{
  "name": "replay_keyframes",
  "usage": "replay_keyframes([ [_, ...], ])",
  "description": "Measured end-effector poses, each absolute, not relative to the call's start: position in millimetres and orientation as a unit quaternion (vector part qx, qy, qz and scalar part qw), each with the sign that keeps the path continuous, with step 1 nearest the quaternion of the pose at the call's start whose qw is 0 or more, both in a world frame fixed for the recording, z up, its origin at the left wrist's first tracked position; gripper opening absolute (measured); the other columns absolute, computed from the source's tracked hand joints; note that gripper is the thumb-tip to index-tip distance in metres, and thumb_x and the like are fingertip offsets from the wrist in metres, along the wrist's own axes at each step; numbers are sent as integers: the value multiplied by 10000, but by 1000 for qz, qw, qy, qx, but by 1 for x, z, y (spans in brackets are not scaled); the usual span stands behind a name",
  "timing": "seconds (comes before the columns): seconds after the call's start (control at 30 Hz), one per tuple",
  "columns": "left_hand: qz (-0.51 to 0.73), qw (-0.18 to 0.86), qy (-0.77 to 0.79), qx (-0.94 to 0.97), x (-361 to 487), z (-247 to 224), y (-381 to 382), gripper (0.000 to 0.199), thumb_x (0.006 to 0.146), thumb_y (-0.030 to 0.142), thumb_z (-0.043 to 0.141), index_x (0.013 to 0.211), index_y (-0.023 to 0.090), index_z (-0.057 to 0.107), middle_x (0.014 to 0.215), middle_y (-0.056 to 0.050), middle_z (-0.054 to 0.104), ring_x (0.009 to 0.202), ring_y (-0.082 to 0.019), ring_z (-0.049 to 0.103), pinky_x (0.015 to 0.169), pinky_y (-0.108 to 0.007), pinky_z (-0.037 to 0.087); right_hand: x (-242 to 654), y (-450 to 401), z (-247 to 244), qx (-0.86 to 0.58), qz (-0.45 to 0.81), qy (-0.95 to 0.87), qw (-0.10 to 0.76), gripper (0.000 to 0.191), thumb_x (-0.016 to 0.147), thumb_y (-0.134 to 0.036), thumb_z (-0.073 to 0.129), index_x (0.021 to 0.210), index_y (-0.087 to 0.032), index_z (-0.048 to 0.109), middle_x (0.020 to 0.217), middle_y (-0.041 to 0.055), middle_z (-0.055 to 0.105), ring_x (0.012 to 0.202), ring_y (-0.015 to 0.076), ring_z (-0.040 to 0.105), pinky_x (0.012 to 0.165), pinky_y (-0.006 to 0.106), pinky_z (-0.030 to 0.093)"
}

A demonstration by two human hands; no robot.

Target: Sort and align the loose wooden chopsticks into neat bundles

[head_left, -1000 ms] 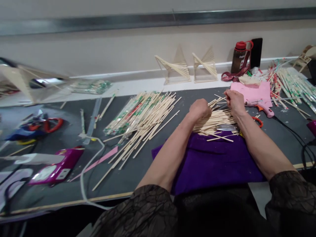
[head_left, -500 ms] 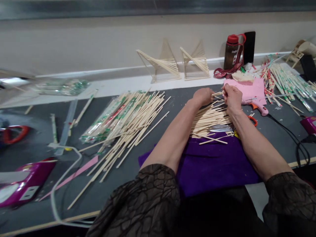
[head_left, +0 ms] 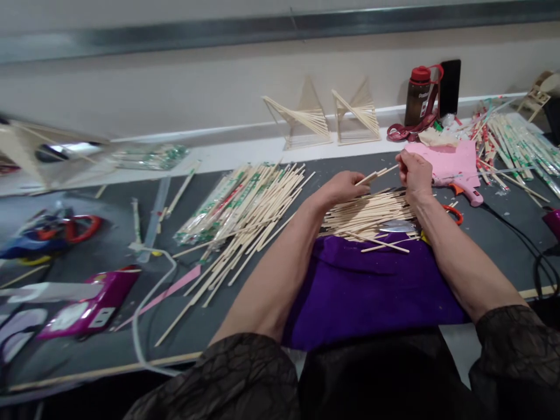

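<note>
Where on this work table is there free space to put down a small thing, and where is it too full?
Free: the purple cloth before the short stick pile, and the grey mat between the right forearm and the black cable. Crowded: around the long chopstick heap, the left end, and the far right corner.

A dark grey table meets a beige wall bearing a metal rail.

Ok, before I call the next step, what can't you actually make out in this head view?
- How many sticks the left hand and right hand hold: fingers cover them.
- Blade on the stick pile: handle hidden under the right forearm.
- Items at far left: motion blur.
- Bottle label: too small.
- Wrapped chopsticks: cut by the right edge.
</note>
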State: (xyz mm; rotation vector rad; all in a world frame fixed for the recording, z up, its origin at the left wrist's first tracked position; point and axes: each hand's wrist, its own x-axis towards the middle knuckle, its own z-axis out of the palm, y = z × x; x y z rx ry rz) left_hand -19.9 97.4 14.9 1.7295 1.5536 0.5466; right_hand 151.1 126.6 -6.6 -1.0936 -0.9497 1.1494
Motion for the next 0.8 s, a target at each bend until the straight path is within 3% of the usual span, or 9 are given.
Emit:
replay_keyframes([
  [0.1,408,561,536,482,-25,24,79,165,730,103,573,837,156,687,587,18,527,438,-47,390,422,-181,284,150,122,-3,-472,506,-410,594,203,823,-313,563,655,-200,541,558,-32,438,396,67,313,398,243,202],
  [0.2,542,648,433,314,-24,28,59,105,774,100,568,819,128,659,714,-37,627,588,-65,580,510,-163,453,148,117,-2,-468,524,-433,565,203,799,-332,601,658,-194,553,543,-37,437,396,63,315,383,229,188],
  [0.3,609,668,359,234,-21,21,45,173,881,212,525,807,125,655,883,-91,703,878,-151,680,744,-263,562,144,108,-1,-444,560,-494,495,232,766,-367,638,656,-172,581,511,-44,434,393,54,324,375,214,172],
  [0.47,616,702,313,175,-24,-5,44,350,950,341,425,834,147,692,993,-96,732,1100,-214,638,918,-370,529,134,92,4,-413,597,-586,360,274,736,-377,666,619,-143,584,482,-47,439,391,41,324,383,211,174],
  [0.8,671,671,263,172,-21,-11,46,425,985,340,345,785,151,668,1013,-77,733,1145,-203,611,958,-368,496,121,76,5,-371,592,-672,247,222,719,-350,646,665,-137,614,481,-64,405,428,47,298,429,227,172],
])
